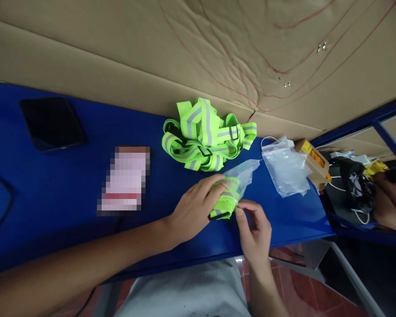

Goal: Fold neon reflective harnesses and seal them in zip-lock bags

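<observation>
Brown board (119, 57) filled the top of the view, creased, with red curved lines across its right part. Below it ran a blue table (95, 251), its far edge against the board. Grey-white shirt (185, 290) of the wearer showed at the near edge, over red floor tiles (295, 286).

Left hand (196, 204) reached in from lower left, palm down, fingers closed over the lime bundle; thumb hidden. Heap (203, 123) of lime straps, grey-striped with black buckles, lay loose just beyond, against the board. Right hand (255, 229) came up from below: thumb and forefinger in a narrow pinch at the bag's near edge, other fingers curled.

Black slab (51, 123) lay far left. Clear bags (284, 167), red line along the top, lay flat right of the heap. Phone (128, 176), screen pixelated, sat between slab and left hand. Bundle (222, 207) was between the two hands, near the table's front edge, partly covered by a clear bag (246, 176) whose tip pointed away to the right; could not tell how far inside it sat. Small box (313, 174) with a yellow label stood beside the flat bags. Tiny metal bits (321, 47) dotted the board.
</observation>
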Available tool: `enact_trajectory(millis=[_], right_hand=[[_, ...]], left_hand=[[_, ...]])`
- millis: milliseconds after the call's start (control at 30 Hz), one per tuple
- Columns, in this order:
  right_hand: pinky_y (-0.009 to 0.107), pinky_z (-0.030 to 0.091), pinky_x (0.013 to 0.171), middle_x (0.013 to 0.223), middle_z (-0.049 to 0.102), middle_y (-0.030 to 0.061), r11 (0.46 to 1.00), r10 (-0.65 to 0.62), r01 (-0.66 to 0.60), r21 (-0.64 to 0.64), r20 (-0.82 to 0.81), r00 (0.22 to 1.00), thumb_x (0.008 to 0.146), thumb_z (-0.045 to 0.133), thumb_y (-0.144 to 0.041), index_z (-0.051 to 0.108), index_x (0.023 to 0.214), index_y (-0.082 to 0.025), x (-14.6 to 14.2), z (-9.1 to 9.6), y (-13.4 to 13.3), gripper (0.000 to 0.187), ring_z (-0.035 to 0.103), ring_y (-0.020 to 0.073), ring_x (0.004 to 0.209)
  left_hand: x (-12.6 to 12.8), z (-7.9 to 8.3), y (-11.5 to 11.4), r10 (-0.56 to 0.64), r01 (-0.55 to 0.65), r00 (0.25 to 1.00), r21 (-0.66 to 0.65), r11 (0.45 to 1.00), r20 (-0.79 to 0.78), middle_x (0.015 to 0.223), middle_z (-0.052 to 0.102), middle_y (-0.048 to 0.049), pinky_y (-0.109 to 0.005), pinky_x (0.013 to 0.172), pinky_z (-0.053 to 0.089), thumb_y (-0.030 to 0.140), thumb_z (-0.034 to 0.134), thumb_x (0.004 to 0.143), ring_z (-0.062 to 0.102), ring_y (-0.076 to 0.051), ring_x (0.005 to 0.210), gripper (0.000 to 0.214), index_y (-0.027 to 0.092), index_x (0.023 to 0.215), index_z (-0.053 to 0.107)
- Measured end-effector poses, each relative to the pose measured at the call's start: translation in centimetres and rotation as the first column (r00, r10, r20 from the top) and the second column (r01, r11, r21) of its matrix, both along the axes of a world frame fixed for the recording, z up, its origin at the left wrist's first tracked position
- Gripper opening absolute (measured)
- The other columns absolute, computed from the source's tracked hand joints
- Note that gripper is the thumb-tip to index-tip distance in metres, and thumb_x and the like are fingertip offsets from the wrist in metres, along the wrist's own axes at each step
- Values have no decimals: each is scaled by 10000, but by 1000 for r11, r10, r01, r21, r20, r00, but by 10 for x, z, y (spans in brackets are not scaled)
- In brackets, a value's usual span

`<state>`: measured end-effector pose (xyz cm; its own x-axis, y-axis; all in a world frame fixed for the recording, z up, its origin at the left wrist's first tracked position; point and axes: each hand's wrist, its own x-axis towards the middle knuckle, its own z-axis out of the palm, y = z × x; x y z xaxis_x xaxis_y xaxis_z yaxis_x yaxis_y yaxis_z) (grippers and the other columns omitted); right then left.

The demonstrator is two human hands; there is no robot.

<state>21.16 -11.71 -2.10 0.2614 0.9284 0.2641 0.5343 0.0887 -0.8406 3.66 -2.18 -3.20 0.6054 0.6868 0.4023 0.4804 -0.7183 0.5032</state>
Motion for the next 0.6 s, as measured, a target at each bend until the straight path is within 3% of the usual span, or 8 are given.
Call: enact_trajectory(millis=[100, 167, 200, 267, 367, 500, 600], right_hand=[[371, 634, 884, 1265, 616, 121, 999, 47, -47, -10, -22, 999, 983, 647, -460, 473, 1457, -264, -1, 1, -4, 541, 696, 216, 1072], [498, 603, 1008, 1466, 459, 169, 996, 75, -82, 22, 200, 977, 899, 733, -543, 372, 1564, -291, 1, 5, -7, 797, 598, 312, 1295], [559, 557, 1076, 1532, 392, 161, 993, 96, -116, 38, 351, 931, 870, 774, -522, 383, 1570, -317, 3, 8, -8, 827, 512, 355, 1396], [632, 461, 1167, 1587, 364, 119, 966, 199, -259, 24, 573, 795, 887, 787, -403, 424, 1557, -357, 10, 16, -8, 763, 380, 382, 1503], [592, 469, 1182, 1584, 441, 101, 879, 407, -473, -67, 623, 668, 957, 710, -307, 403, 1579, -329, 20, 27, -5, 694, 401, 337, 1509], [567, 512, 1143, 1580, 483, 95, 858, 442, -508, -77, 617, 651, 969, 690, -279, 430, 1562, -299, 30, 35, -4, 648, 433, 322, 1493], [551, 551, 1082, 1522, 561, 73, 868, 417, -496, -27, 583, 697, 991, 617, -192, 456, 1542, -319, 37, 35, -7, 588, 501, 301, 1440]], left_hand=[[0, 3, -1, 18, -13, 998, 77, 997, -58, 1450, 575, -198, -456, 983, 580, 73, 516, 917, 622, -319, 1277, 458, 146, 1369, 515], [1, 6, -3, 27, -15, 997, 156, 988, -78, 1377, 607, -202, -459, 901, 597, 73, 477, 942, 654, -333, 1200, 426, 139, 1360, 520], [2, 7, -5, 27, -12, 997, 185, 983, -79, 1323, 628, -192, -453, 865, 601, 76, 465, 952, 670, -330, 1152, 394, 138, 1336, 533], [2, 12, -10, 5, 7, 998, 203, 979, -59, 1222, 653, -165, -434, 818, 601, 87, 461, 966, 688, -307, 1061, 342, 134, 1295, 546], [2, 20, -19, -45, 45, 999, 96, 994, 0, 1177, 640, -133, -392, 793, 595, 47, 479, 919, 683, -257, 1000, 380, 144, 1281, 538], [0, 26, -27, -74, 79, 995, -69, 994, 65, 1196, 620, -109, -389, 816, 595, -44, 486, 714, 672, -241, 999, 592, 181, 1260, 534], [-3, 27, -26, -106, 120, 987, -117, 986, 121, 1259, 628, -115, -417, 886, 586, -43, 498, 701, 667, -262, 1078, 633, 198, 1287, 514]])
